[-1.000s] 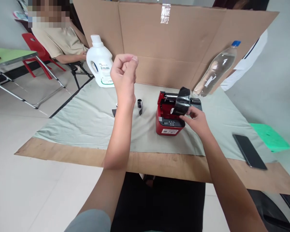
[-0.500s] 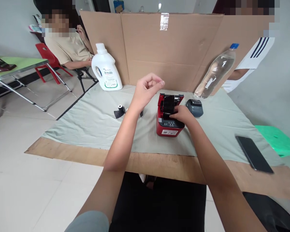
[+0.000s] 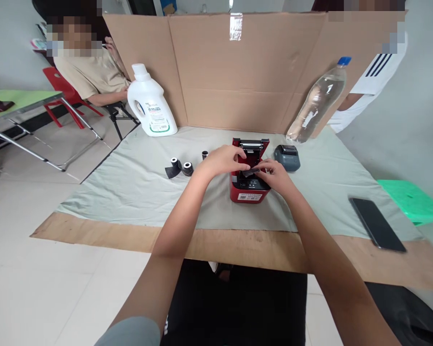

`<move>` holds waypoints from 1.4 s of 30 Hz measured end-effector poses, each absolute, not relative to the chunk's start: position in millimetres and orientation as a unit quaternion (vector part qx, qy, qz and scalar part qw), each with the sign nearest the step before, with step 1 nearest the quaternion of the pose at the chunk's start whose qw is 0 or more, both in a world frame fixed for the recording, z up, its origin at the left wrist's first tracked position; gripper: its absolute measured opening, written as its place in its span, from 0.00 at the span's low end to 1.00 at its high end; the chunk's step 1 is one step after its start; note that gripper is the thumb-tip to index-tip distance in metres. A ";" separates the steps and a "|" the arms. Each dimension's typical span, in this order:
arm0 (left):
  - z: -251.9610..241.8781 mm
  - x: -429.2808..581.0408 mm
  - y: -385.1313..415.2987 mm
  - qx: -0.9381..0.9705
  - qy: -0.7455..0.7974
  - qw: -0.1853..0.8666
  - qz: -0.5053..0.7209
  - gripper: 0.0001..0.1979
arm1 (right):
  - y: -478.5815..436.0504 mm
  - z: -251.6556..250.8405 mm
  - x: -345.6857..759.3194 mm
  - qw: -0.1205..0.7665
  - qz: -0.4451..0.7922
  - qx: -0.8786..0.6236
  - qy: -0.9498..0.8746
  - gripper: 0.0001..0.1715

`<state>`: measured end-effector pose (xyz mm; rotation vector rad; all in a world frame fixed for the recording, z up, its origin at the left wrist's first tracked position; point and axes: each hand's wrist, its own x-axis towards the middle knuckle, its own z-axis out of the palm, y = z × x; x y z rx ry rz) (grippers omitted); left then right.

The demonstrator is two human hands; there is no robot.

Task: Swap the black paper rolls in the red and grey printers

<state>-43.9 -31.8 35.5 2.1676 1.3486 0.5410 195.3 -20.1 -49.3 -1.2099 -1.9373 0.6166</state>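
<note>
A red and black label printer (image 3: 250, 197) stands on the cloth with its lid raised. Over its opening is a dark strip of film (image 3: 251, 171), caught between both hands. My left hand (image 3: 225, 161) reaches in from the left, thumb and fingers closed at the strip's left end. From the right, my right hand (image 3: 274, 175) pinches the other end with its fingertips. The inside of the printer is partly hidden by my fingers. Left of the printer are small black rolls on white cores, one roll (image 3: 173, 168) with a loose tail and another roll (image 3: 188, 168) beside it.
Beyond stand a white detergent bottle (image 3: 153, 103), a tilted clear bottle (image 3: 321, 103) and a cardboard screen (image 3: 238, 72). A small grey printer (image 3: 287, 158) sits right of the red one. A phone (image 3: 377, 224) lies near the front edge. Two people sit behind the screen's ends.
My left hand has come down from the air to the printer's opening. The black film that stood against the raised lid is now lower, between both hands. The view has shifted slightly.
</note>
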 end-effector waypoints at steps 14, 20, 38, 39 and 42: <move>54.2 -18.1 -65.3 0.864 0.478 0.151 0.056 0.12 | 10.0 -46.6 189.5 0.582 0.255 -0.505 -0.584 0.24; 61.6 -6.6 -82.6 0.867 0.482 0.127 0.014 0.12 | 12.8 -60.3 184.6 0.571 0.350 -0.460 -0.583 0.18; 17.1 -65.7 -12.8 0.713 0.591 0.375 0.047 0.35 | -34.6 -89.7 185.6 0.527 0.483 -0.454 -0.533 0.41; 11.8 -67.2 -8.6 0.699 0.579 0.418 0.029 0.37 | -34.2 -89.9 186.1 0.531 0.488 -0.450 -0.527 0.41; 1.2 -67.9 -3.8 0.671 0.546 0.501 0.020 0.38 | -32.9 -88.8 186.2 0.533 0.503 -0.437 -0.521 0.42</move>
